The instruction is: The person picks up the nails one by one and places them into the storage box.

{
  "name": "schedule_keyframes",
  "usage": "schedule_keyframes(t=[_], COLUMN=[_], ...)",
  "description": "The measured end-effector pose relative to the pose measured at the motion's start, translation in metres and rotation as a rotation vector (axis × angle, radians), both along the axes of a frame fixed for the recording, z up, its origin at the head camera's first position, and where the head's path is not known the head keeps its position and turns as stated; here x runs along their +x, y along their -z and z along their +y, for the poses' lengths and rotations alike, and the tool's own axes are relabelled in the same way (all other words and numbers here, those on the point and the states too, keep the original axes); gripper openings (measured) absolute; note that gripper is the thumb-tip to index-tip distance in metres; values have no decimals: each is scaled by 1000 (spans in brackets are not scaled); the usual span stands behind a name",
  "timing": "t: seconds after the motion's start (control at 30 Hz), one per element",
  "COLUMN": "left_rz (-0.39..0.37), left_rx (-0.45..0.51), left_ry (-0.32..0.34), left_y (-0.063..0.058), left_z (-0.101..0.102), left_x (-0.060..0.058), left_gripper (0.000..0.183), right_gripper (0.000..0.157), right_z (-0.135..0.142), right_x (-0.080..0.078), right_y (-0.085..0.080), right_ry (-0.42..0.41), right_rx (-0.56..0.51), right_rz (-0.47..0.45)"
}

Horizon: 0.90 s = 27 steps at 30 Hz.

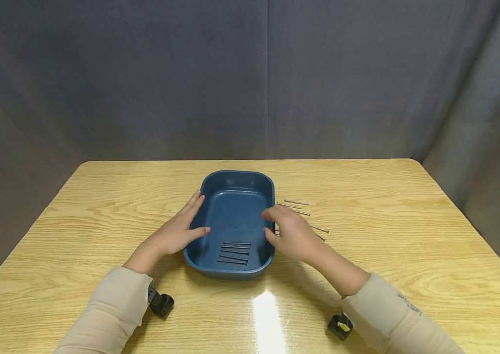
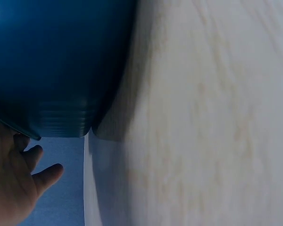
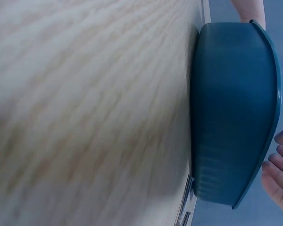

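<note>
A blue plastic tub stands on the table, with several nails lying side by side in its near end. My left hand rests at the tub's left rim, fingers stretched forward and thumb reaching over the inside. At the right rim is my right hand, loosely bent, its fingertips over the tub and the thumb apart from the fingers. Nothing shows between those fingers in the right wrist view. More loose nails lie on the table just right of the tub, some partly hidden by the right hand.
The wooden table runs back to a grey curtain. Small black cameras hang under both wrists, the left one and the right one close over the tabletop. A bright glare spot lies in front of the tub.
</note>
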<state>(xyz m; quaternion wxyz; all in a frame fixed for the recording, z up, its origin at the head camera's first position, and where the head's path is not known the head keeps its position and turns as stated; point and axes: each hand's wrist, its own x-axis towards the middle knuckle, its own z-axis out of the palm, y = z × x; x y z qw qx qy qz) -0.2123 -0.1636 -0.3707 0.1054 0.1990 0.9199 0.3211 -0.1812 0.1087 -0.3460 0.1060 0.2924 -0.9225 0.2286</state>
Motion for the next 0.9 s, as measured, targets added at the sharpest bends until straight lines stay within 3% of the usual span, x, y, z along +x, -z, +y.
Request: schedule_keyframes(t=[0.53,0.9], left_rz=[5,4], left_rx=[5,13], left_ry=[-5,3], left_y=[-1,0], left_z=[1,0], left_x=[0,1], left_gripper=[76,76], right_gripper=[19,23], right_z=[24,48], right_x=[0,-3], right_y=[6,16], right_ry=[44,93], right_rx=[-35,-27], right_rz=[-63,-184])
